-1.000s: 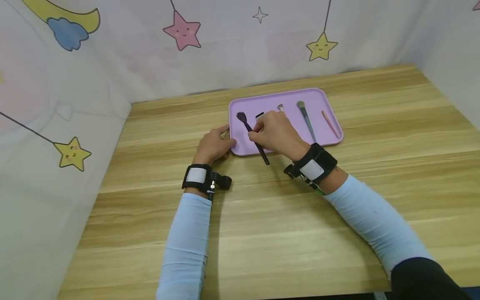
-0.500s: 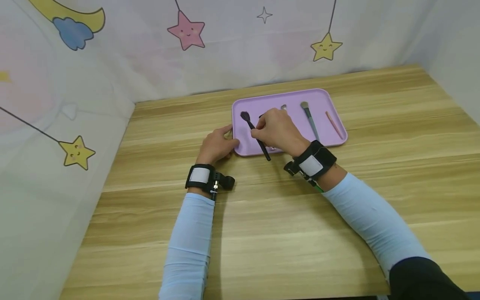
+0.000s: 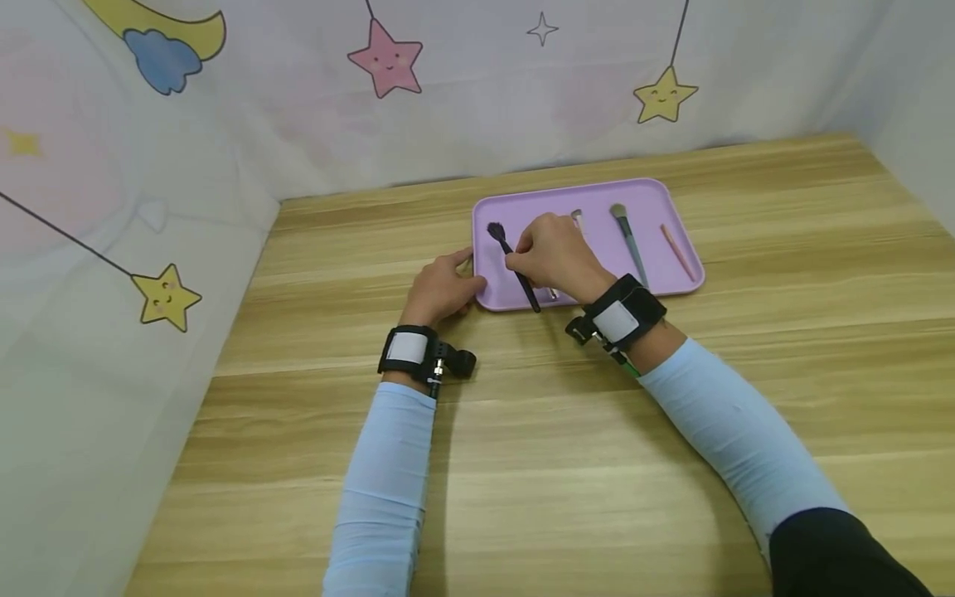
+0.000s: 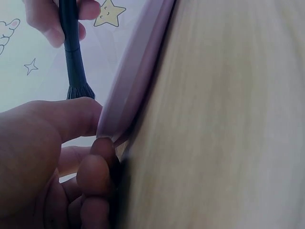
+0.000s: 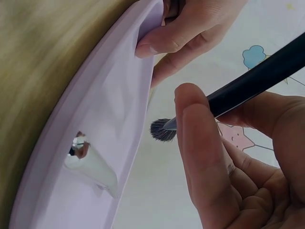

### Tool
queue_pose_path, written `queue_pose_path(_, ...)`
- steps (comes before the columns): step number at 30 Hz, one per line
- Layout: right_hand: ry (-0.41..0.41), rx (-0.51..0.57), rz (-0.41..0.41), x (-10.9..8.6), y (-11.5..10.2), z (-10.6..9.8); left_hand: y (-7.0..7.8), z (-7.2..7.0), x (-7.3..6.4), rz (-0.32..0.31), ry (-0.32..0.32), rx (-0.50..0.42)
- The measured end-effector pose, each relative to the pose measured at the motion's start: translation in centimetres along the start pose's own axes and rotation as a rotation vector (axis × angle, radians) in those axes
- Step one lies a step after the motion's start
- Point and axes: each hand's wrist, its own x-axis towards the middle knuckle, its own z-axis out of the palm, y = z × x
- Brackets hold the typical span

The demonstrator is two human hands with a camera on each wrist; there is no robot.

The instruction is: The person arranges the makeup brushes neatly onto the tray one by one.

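Observation:
My right hand pinches a black makeup brush by its handle, over the left part of a purple tray. The brush's dark bristles point to the back left, and its handle end overlaps the tray's front rim in the head view. My left hand grips the tray at its left end, thumb over the rim and fingers curled at its outer side. A white tube with a silver end lies in the tray beneath the right hand, mostly hidden in the head view.
In the tray's right part lie a green-handled brush and a thin pink stick. A small brush head shows behind the right hand. The wooden table meets a patterned curtain at the back.
The head view has shifted slightly. Relative to the tray, my right hand and the brush have edged left and back. The tube's silver end has come into view below the hand.

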Motion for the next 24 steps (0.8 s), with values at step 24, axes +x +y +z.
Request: queue_pose_path(24, -0.031, -0.072, 0.062, 3.2, 0.0, 2.3, 0.0, 0.0, 0.0, -0.023, -0.003, 0.008)
